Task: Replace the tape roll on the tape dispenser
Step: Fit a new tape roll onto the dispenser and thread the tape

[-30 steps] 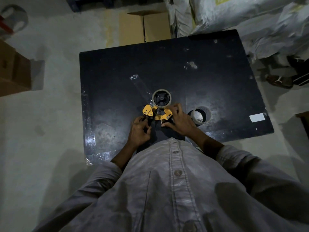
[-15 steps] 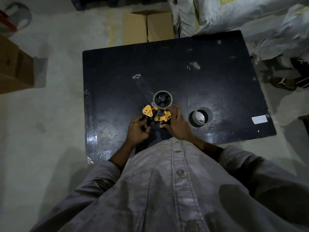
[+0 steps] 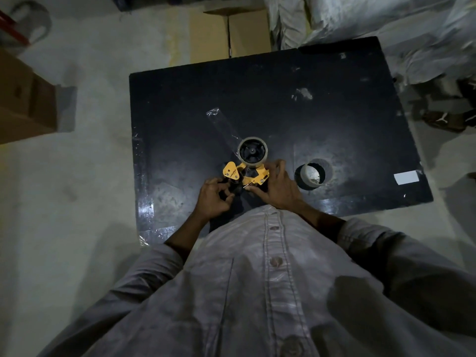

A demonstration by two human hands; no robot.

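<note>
We see both hands at the near edge of the black counter (image 3: 322, 99), working on the yellow dispenser (image 3: 251, 175). The left hand (image 3: 212, 199) has its grip curled closed around the dark handle end of the dispenser, fingers folded in, the yellow flap just beyond its knuckles. The right hand (image 3: 279, 190) grips the dispenser's right side, fingers wrapped over the yellow frame and thumb pressed near its lower corner; how tightly it pinches we cannot tell.

Just beyond both grips, the roll (image 3: 252, 151) sits on the dispenser's hub, its dark core facing up. A strip of clear tape (image 3: 222, 126) runs from the roll away to the far left of the grips, lying on the counter with a crumpled end.

To the right of the right grip, near but apart, a second roll (image 3: 310, 175) lies flat on the counter. Farther right, near the counter's edge, is a white label (image 3: 405, 177).

Beyond the counter stand a cardboard box (image 3: 231, 32) and pale sacks (image 3: 360, 19). A grey shirt (image 3: 257, 292) fills the foreground below the grips.
</note>
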